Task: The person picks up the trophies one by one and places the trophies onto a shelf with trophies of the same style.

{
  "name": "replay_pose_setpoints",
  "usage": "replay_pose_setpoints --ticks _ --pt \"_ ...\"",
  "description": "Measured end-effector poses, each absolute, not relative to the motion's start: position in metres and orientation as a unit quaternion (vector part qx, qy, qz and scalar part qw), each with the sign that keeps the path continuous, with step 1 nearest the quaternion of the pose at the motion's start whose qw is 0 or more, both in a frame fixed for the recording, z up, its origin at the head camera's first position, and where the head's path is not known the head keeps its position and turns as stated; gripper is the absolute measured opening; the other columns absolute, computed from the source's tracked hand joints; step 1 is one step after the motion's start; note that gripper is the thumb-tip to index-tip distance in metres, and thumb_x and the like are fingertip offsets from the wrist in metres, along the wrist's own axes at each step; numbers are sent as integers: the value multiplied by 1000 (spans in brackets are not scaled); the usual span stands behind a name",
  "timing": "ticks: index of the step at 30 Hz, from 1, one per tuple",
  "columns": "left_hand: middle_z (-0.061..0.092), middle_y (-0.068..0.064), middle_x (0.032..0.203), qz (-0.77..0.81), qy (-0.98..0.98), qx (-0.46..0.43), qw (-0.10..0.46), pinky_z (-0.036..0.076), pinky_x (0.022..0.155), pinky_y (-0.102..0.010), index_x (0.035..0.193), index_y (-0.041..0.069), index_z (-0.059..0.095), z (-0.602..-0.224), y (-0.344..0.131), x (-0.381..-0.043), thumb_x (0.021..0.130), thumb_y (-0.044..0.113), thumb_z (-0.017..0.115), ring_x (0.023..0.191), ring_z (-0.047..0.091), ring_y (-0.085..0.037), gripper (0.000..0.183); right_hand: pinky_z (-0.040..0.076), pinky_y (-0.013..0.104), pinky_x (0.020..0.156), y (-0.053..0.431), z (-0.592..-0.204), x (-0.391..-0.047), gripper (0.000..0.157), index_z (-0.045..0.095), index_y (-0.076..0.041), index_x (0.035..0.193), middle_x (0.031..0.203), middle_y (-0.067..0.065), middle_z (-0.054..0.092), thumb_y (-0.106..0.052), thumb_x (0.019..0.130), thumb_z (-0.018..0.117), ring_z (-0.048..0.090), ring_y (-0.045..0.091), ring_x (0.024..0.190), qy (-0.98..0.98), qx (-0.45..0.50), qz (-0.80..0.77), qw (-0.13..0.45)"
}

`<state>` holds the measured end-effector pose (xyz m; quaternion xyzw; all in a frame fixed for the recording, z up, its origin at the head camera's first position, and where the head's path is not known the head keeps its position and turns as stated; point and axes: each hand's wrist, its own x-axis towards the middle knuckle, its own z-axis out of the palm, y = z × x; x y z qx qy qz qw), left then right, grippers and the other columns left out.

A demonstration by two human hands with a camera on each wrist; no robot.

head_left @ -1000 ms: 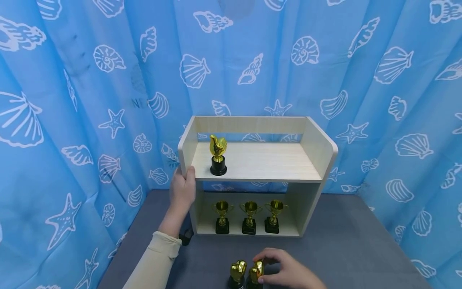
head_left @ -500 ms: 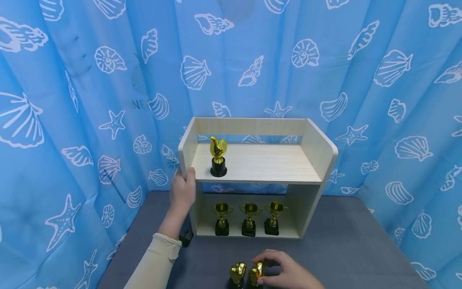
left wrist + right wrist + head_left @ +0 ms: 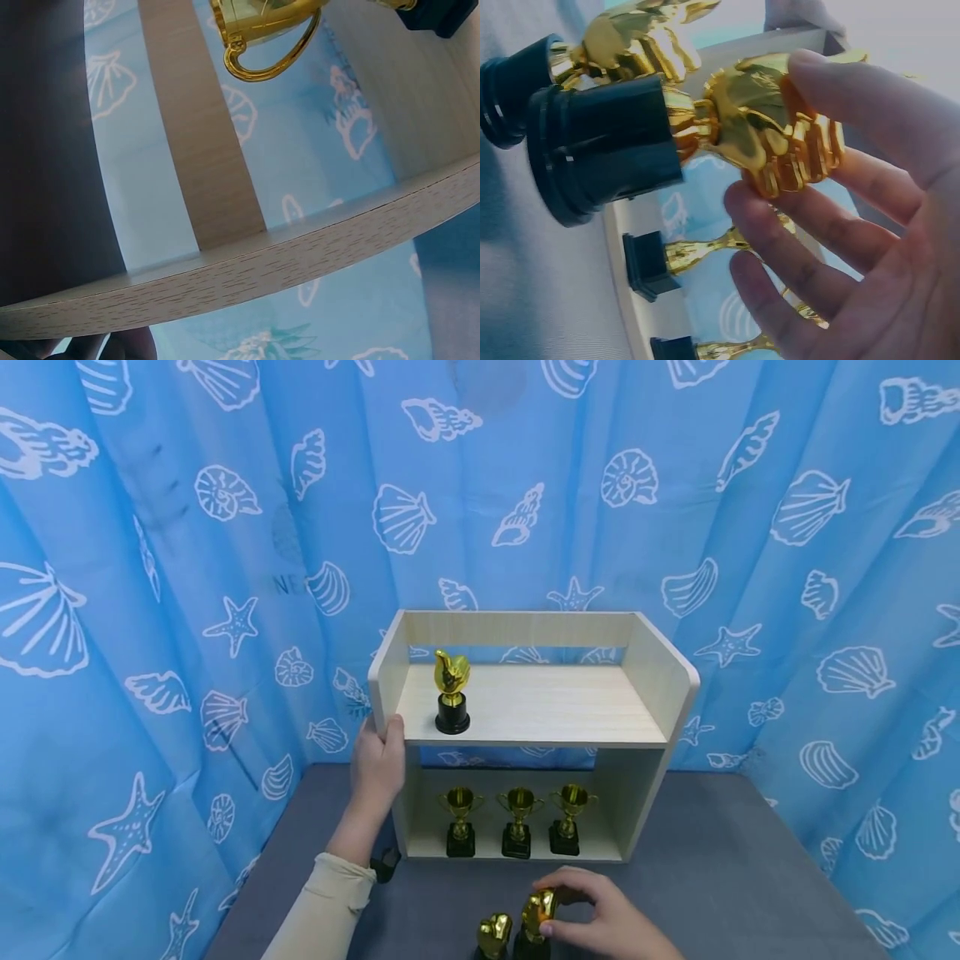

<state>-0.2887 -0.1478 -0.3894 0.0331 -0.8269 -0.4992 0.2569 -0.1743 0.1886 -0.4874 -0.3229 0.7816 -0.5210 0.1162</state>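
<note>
My right hand pinches a gold thumbs-up trophy by its gold top, between thumb and fingers. Its round black base points away from the palm in the right wrist view. Close on its left stands a second thumbs-up trophy, cut off by the head view's lower edge. My left hand grips the left side panel of a pale wooden shelf, thumb at the front edge. In the left wrist view the panel's edge hides most of the left hand.
One thumbs-up trophy stands at the left of the upper board. Below it, three gold cup trophies, among them the middle cup, stand in a row. A dark object lies by the shelf's lower left corner. A blue shell-print curtain hangs behind.
My right hand has raised its trophy slightly, away from the second one. My left hand keeps its grip on the panel. The head view has tilted up a little.
</note>
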Motion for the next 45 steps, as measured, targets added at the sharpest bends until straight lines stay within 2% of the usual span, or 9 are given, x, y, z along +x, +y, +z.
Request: replay_pose_setpoints --ticks 5,11,15,20,28,35,45 --pt "60 -11 128 -499 -825 31 263 47 92 -55 138 14 49 -389 -147 -290 99 56 38 110 61 -30 58 55 26 84 187 -478 -173 35 62 -20 128 125 5 65 -22 93 68 64 6 105 800 -304 -516 40" --pt "59 -10 132 -502 -823 28 266 46 96 -55 139 15 48 -390 -146 -292 99 55 39 115 59 -29 57 56 28 79 183 -463 -172 37 63 -23 125 115 -4 67 -23 89 72 66 9 96 808 -285 -513 -47" --pt "60 -10 130 -502 -822 37 267 46 96 -55 138 14 49 -391 -147 -291 99 53 39 113 60 -29 55 57 28 78 180 -449 -174 38 64 -24 125 114 -4 67 -23 88 74 67 11 94 805 -270 -520 -93" --pt "60 -9 129 -504 -821 39 266 46 94 -54 137 15 50 -392 -147 -290 99 55 40 110 60 -28 56 57 28 75 180 -429 -180 41 63 -18 126 113 -1 66 -15 87 74 67 13 91 792 -278 -524 -144" --pt "60 -10 130 -508 -819 36 265 46 96 -54 136 14 49 -394 -147 -288 99 56 39 111 59 -29 58 57 26 73 180 -410 -188 43 64 -15 125 112 1 66 -7 84 76 66 14 88 773 -289 -536 -180" --pt "58 -9 133 -507 -818 26 269 45 99 -54 138 14 47 -393 -147 -287 100 55 38 116 58 -29 57 57 26 73 180 -400 -191 43 65 -20 125 111 -2 66 -11 84 77 66 11 87 783 -268 -526 -194" --pt "56 -7 136 -512 -818 31 259 45 100 -54 141 17 45 -393 -146 -288 100 55 38 118 58 -28 57 57 25 73 180 -387 -195 44 65 -21 125 109 -3 65 -11 84 77 66 13 86 787 -255 -516 -220"
